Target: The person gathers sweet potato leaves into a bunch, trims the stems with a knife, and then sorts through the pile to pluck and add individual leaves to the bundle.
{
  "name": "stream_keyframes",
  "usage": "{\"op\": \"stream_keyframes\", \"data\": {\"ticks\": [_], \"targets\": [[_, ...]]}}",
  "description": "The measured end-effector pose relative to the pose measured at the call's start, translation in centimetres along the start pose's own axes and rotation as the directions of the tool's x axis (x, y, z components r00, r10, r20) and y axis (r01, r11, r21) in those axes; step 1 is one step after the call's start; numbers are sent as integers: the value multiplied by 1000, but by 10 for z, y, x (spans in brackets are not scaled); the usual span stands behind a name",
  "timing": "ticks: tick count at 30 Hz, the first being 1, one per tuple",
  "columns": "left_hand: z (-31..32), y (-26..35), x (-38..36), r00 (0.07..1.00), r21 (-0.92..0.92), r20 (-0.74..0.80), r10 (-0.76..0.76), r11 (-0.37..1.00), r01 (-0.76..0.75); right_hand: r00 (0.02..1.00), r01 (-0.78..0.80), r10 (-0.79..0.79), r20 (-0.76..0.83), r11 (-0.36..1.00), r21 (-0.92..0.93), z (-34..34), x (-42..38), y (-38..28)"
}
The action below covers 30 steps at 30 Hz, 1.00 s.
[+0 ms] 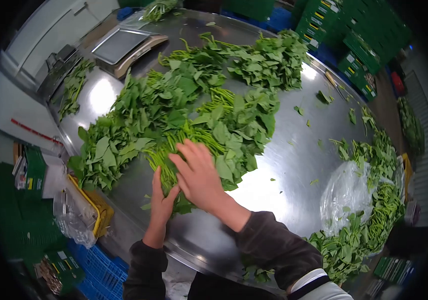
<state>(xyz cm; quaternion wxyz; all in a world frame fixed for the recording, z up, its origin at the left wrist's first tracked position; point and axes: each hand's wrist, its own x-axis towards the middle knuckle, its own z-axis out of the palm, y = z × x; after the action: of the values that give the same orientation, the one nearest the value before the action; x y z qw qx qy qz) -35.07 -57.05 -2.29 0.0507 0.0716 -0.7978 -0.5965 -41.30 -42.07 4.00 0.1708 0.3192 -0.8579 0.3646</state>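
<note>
Bunches of leafy greens (139, 110) with bright green stems lie across a steel table (294, 165). My left hand (163, 200) is at the near end of a stem bundle (159, 157), its thumb and fingers apart and touching the stems. Just right of it, my right hand (197, 172) rests palm down over the stems, fingers spread. The undersides of both hands are hidden. Another leafy bunch (239, 135) lies directly beyond and to the right of my right hand.
A scale (124, 47) stands at the back left. At the right edge are more greens (349, 247) and a clear plastic bag (346, 195). A knife (331, 79) lies near the far right edge. Green crates (319, 20) are stacked beyond; a yellow crate (101, 215) is at left.
</note>
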Motion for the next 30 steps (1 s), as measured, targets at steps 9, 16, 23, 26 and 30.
{"op": "stream_keyframes", "data": {"ticks": [9, 16, 23, 26, 30], "targets": [[87, 40, 38, 966, -346, 14, -257, 906, 246, 974, -220, 209, -89, 967, -132, -39, -31, 92], [97, 18, 58, 985, 56, -68, -158, 985, 162, 996, -81, 86, 35, 988, -133, -68, -32, 131], [75, 64, 14, 885, 649, 25, 465, 666, -368, 863, -505, 500, -70, 852, -141, -226, -172, 75], [70, 44, 11, 918, 519, 313, 244, 765, -381, 621, -772, 740, -258, 635, -38, -275, -278, 33], [65, 46, 12, 955, 434, 217, 204, 856, -281, 348, -933, 854, -388, 355, -57, -302, -384, -32]]}}
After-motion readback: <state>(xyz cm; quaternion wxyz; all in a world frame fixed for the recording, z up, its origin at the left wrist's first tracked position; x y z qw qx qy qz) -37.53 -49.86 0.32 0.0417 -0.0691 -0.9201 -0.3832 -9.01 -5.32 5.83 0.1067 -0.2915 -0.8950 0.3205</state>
